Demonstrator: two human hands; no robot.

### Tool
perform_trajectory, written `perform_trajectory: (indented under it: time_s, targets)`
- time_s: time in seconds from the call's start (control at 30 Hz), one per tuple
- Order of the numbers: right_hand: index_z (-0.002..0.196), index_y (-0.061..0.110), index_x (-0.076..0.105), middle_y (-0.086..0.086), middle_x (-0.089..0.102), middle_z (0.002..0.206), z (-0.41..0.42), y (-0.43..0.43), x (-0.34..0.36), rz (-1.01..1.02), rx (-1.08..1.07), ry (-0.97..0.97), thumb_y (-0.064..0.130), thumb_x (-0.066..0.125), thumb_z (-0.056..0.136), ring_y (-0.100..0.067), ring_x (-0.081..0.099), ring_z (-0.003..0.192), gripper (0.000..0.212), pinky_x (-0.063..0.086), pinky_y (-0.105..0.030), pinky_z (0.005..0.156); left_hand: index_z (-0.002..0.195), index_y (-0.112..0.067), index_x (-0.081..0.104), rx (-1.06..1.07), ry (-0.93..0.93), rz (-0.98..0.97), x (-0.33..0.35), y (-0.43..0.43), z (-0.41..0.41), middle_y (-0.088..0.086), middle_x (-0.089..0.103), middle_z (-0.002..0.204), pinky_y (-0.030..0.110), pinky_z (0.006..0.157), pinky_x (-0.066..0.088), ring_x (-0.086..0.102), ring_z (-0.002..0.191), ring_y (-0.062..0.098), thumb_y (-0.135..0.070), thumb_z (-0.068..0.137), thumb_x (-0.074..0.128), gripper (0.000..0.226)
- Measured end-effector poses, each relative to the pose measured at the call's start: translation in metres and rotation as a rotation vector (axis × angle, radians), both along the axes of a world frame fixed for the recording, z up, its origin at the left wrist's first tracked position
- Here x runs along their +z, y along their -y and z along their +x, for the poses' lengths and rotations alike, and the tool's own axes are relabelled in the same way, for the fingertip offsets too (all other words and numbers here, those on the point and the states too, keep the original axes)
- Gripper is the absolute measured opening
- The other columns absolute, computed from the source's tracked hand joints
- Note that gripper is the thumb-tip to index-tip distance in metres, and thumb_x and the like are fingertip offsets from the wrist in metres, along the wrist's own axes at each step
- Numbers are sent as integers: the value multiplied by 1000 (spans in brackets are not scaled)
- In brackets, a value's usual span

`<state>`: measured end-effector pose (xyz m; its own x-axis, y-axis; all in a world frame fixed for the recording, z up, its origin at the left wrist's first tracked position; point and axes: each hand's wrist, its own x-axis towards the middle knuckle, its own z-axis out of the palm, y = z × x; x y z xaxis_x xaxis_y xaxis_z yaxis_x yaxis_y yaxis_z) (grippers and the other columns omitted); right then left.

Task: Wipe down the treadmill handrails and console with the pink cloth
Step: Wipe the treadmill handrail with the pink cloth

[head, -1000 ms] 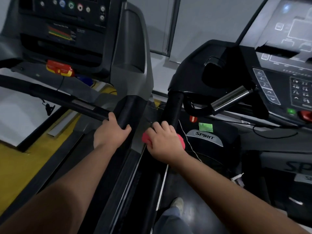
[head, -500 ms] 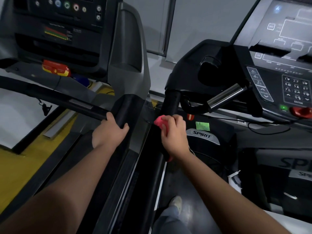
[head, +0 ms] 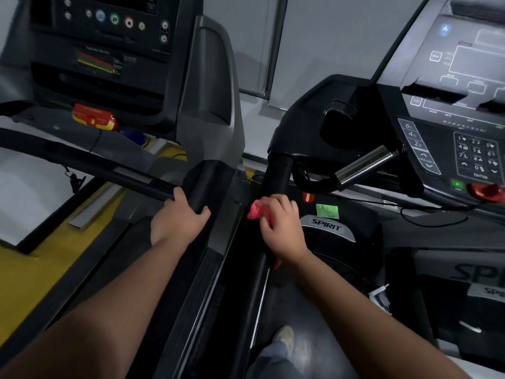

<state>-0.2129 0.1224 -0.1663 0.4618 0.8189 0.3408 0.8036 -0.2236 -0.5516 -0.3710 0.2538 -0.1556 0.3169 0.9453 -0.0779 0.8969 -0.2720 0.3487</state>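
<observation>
My right hand (head: 282, 227) is wrapped around the black left handrail (head: 276, 173) of the right treadmill, with the pink cloth (head: 255, 210) bunched between palm and rail; pink shows above my fingers and below my wrist. My left hand (head: 176, 216) grips the black right handrail (head: 203, 184) of the neighbouring left treadmill. The right treadmill's console (head: 461, 149), with a keypad and a red stop button, lies at the far right, apart from both hands.
A silver pulse grip (head: 364, 164) juts out under the right console. The left treadmill's console (head: 109, 50) and red safety key (head: 93, 117) stand at upper left. My shoe (head: 284, 336) rests on the dark belt below. Yellow floor shows at the left.
My right hand with the cloth has slid up the handrail and turned so its fingers wrap the rail from the right. My left hand has stayed on the other rail.
</observation>
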Motion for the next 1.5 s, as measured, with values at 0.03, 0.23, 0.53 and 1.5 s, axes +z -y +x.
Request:
perform_trajectory:
  time_s: [0.03,0.23,0.53,1.5]
  targets:
    - [103,16,66,0,57,109,-1,-7,4,-75,-15,46,15,45,83,-23,44,96,30,34,-27,83,118,-11,34,-2,-1,3,0,0,0,15,54,101,32,51,37,52,71,27,-52,89,48,52]
    - [82,22,71,7,67,88,-25,-8,0,-108,68,327,28,42,75,-24,51,72,31,39,-31,61,116,-10,35,4,3,13,-1,0,0,15,54,100,31,50,33,50,69,26,-52,89,49,52]
    - [110,31,64,14,58,121,11,-5,-4,23,-81,-135,8,49,88,-20,48,103,35,20,-7,82,115,-12,35,-1,10,7,-2,-1,0,15,54,101,32,52,36,51,71,27,-53,88,50,52]
    - [106,27,64,19,59,117,0,11,-3,-11,136,-59,21,38,83,-7,46,108,35,27,-30,85,115,-13,35,11,12,-19,-3,0,-2,13,53,100,33,52,39,54,73,28,-54,88,49,51]
